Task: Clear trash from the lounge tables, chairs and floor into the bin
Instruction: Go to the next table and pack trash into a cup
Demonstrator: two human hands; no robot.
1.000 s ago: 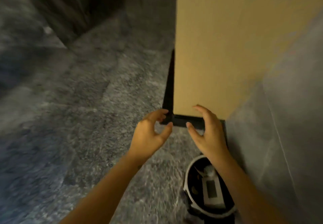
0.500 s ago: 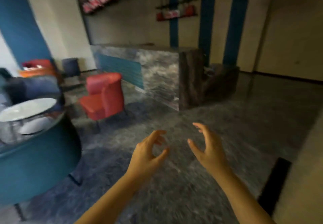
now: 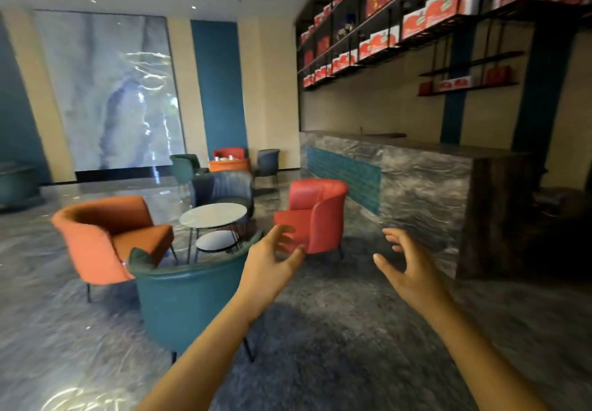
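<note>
My left hand (image 3: pixel 272 263) and my right hand (image 3: pixel 413 269) are raised in front of me, fingers loosely spread, holding nothing. Ahead stand two round nested tables (image 3: pixel 213 215), ringed by an orange chair (image 3: pixel 105 237), a teal chair (image 3: pixel 185 295), a red chair (image 3: pixel 315 215) and a dark grey chair (image 3: pixel 224 186). The larger tabletop looks bare. Farther back, an orange table (image 3: pixel 229 164) carries small items, too blurred to name. The bin is out of view.
A long marble counter (image 3: pixel 416 179) runs along the right, with shelves of red boxes (image 3: pixel 416 16) above it. The glossy dark floor (image 3: pixel 336 330) lies open between me and the seats. More chairs (image 3: pixel 185 167) stand near the back wall.
The view has swung from the bin by the wall up and round to the lounge seating. Both hands stay raised and hold nothing.
</note>
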